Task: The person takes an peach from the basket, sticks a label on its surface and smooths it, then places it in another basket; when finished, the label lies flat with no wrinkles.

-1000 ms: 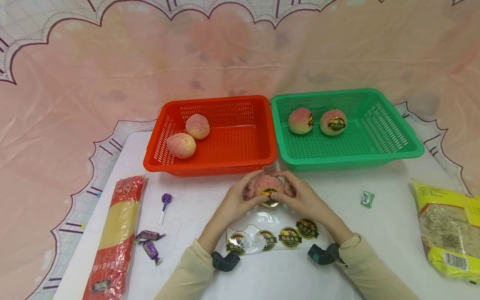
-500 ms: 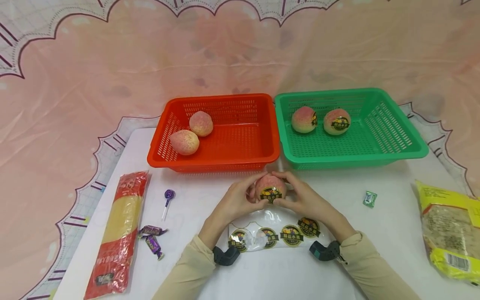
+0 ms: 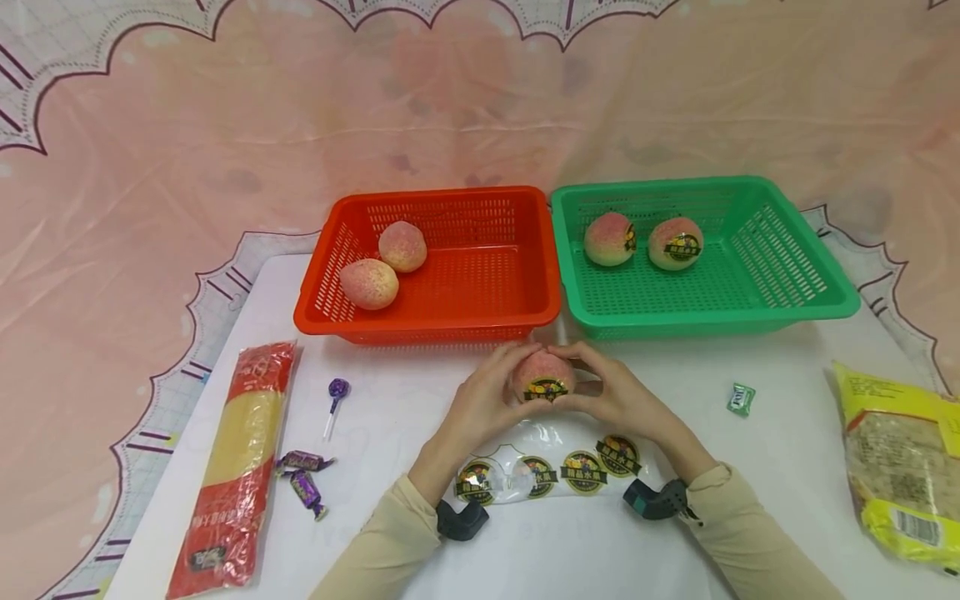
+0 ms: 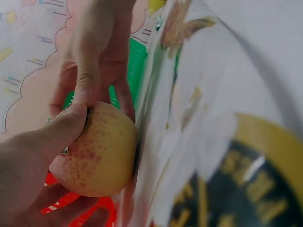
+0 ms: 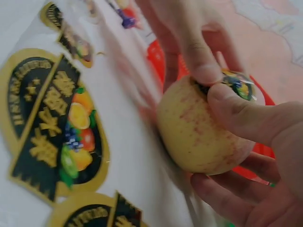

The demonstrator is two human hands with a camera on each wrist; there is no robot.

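Snugly, the fingers of the left hand [image 3: 482,396] and the right hand [image 3: 618,398] are curled round one peach [image 3: 542,367], held between them just in front of the two baskets, thumbs meeting over a black-and-gold label [image 3: 546,390] on its near side. To seat the label well, I would smooth from its middle outward with both thumbs, since flat film probably wrinkles on a round skin, letting the other fingers only back the fruit, not squeeze it. Whether the peach touches anything underneath, I cannot tell.

Nearest the hands, a clear sheet [image 3: 536,433] with four more labels lies on the white bench [image 3: 570,558]. Beyond stand a red basket [image 3: 450,327] with two plain peaches and a green basket [image 3: 712,317] with two labelled ones. Out left lie a red packet [image 3: 234,471], a lollipop [image 3: 338,389] and two purple sweets [image 3: 306,487]; right, a green sweet [image 3: 741,399] and a yellow bag [image 3: 896,467]. Pinkish patterned cloth [image 3: 450,108] backs everything.
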